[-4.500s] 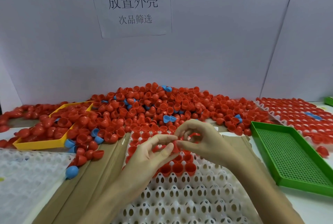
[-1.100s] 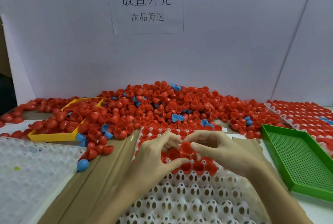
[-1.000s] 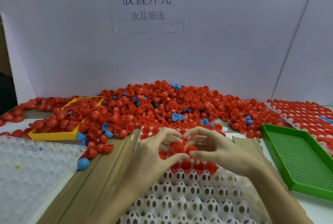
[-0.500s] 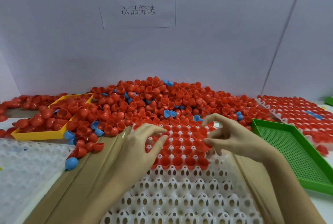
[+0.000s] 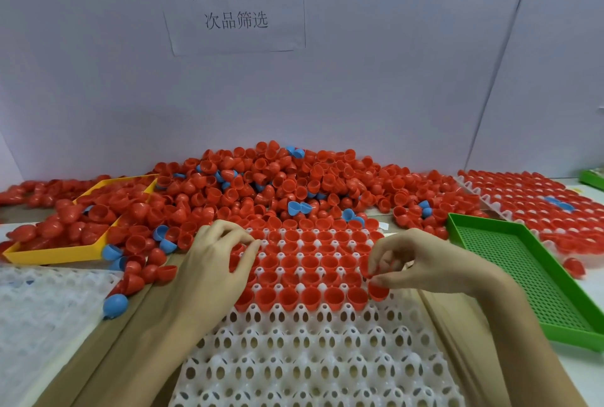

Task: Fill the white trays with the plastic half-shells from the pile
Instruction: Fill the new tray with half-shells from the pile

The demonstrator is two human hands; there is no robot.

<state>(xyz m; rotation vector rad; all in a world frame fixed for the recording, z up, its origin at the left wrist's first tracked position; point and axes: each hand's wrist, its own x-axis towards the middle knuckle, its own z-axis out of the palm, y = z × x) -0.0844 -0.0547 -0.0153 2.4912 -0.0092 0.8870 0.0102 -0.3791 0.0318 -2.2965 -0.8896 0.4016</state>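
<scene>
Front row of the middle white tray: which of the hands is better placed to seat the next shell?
Right hand: it pinches a red half-shell above that row's right end. Left hand rests farther back.

- White tray (image 5: 313, 357) is lying at 6 o'clock, its far rows holding red half-shells (image 5: 302, 262) open-side up.
- Pile (image 5: 261, 184) of red and blue shells is spreading at 12 o'clock.
</scene>
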